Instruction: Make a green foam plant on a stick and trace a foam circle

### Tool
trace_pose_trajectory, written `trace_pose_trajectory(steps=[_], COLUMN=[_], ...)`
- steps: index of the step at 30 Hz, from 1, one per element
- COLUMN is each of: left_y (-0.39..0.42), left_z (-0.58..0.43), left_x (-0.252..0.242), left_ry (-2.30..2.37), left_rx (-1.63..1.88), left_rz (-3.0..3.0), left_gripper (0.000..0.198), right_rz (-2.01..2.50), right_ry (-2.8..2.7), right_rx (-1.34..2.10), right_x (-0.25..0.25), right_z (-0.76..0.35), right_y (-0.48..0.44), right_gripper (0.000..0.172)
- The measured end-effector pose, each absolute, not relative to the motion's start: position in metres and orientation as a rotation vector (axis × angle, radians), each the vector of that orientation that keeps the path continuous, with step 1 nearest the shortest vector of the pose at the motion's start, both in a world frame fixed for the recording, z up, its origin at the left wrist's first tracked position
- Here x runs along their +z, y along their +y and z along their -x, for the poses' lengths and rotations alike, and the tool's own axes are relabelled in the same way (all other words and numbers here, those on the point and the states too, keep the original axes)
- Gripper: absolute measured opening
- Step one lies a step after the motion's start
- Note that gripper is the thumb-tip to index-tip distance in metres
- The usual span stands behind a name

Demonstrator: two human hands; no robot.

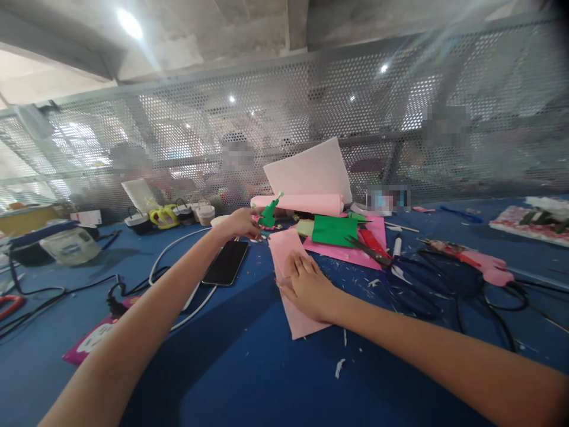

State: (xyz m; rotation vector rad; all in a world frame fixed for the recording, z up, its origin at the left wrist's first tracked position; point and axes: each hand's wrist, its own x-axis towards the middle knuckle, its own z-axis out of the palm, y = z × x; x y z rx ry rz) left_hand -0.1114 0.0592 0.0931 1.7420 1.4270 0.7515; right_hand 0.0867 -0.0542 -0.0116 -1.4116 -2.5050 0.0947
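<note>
My right hand [309,286] lies flat, fingers stretched, on a long pink sheet [299,323] and presses it to the blue table. My left hand [242,225] reaches beyond the sheet's far end, its fingers apart beside a small green shape with a pointed top [268,214] and pink about its base. Whether those fingertips touch it is hard to see. A black phone [226,263] lies beneath my left wrist. Right of the pink sheet, a green sheet [334,230] rests on brighter pink sheets [355,256], with open scissors [400,270] partly over them.
A pink glue gun [493,270] with black cable lies at the right. Behind the sheets are a pink roll [297,203] and a standing pale sheet [311,169]. White cable [166,249], a purple pouch [91,341] and a clear tub [70,244] occupy the left. Perforated metal screen [186,124] runs behind.
</note>
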Motion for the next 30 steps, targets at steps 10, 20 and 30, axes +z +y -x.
trace_pose_trajectory(steps=[10,20,30], left_y=[0.066,0.078,0.078], left_z=[0.130,0.147,0.148], left_x=[0.095,0.085,0.078], left_ry=[1.637,1.746,1.750], left_rx=[0.261,0.127,0.259], left_rz=[-1.864,-1.781,-1.739], left_gripper=[0.037,0.022,0.022], right_rz=[1.440,1.434,1.421], right_ry=[-2.531,-2.532,-2.504], right_rx=[0.110,0.092,0.111], right_x=[-0.009,-0.009,-0.012], right_z=[-0.087,-0.087,-0.087], right_y=[-0.055,-0.056,-0.055], right_gripper=[0.076,0.074,0.075])
